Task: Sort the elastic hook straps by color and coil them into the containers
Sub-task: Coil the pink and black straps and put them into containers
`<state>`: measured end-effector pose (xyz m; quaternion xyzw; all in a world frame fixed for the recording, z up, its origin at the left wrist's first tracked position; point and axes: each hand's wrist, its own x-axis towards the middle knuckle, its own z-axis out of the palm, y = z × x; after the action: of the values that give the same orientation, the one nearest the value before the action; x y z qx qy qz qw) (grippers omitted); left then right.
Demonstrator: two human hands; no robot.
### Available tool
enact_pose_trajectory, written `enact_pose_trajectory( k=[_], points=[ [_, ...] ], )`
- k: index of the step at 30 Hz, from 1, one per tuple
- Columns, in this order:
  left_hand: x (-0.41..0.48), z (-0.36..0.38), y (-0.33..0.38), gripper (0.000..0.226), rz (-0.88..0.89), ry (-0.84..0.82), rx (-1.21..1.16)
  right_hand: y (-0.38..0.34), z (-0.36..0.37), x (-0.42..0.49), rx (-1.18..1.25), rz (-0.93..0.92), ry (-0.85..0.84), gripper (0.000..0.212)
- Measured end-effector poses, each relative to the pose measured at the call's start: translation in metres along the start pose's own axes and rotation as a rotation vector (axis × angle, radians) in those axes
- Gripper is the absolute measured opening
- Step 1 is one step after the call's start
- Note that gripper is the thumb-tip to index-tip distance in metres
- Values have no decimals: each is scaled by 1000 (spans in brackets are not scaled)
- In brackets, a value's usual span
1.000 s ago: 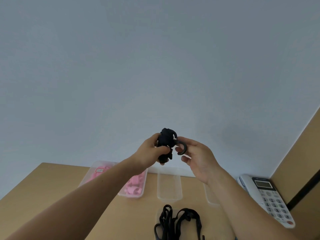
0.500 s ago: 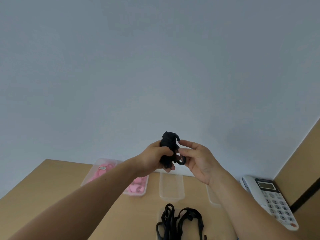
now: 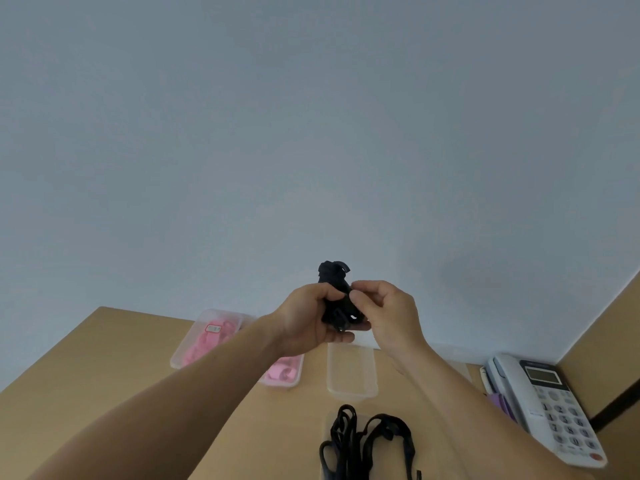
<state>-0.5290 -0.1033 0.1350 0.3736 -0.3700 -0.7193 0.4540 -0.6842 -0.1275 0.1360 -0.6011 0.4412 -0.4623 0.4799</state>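
I hold a coiled black elastic strap (image 3: 333, 278) up in front of the wall, above the desk. My left hand (image 3: 306, 318) grips the bundle from the left, fingers curled round it. My right hand (image 3: 388, 313) pinches the bundle's lower right side, where its hook lies. More loose black straps (image 3: 367, 441) lie in a heap at the near middle of the desk. A clear container (image 3: 207, 336) at the back left holds pink straps. A second one (image 3: 282, 374) beside it, partly behind my left arm, also holds pink.
An empty clear container (image 3: 351, 372) stands at the back middle of the wooden desk (image 3: 104, 368). A white desk telephone (image 3: 550, 407) sits at the right, next to a brown side panel (image 3: 609, 348). The pale wall rises directly behind the desk.
Both hands have come closer together on the black bundle. The right hand's fingers, earlier holding the hook out to the side, now press it in against the coil.
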Motion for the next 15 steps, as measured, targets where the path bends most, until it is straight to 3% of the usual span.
enact_pose_trajectory(
  k=[6,11,15],
  points=[
    [14,-10,-18,32,88,205,-190,8,20,3,-634,-173,96,16],
    [22,-24,-27,24,78,285,-187,21,28,4,-786,-110,63,28],
    [29,-27,-44,20,7,221,-197,34,33,6,-867,-69,57,29]
  ],
)
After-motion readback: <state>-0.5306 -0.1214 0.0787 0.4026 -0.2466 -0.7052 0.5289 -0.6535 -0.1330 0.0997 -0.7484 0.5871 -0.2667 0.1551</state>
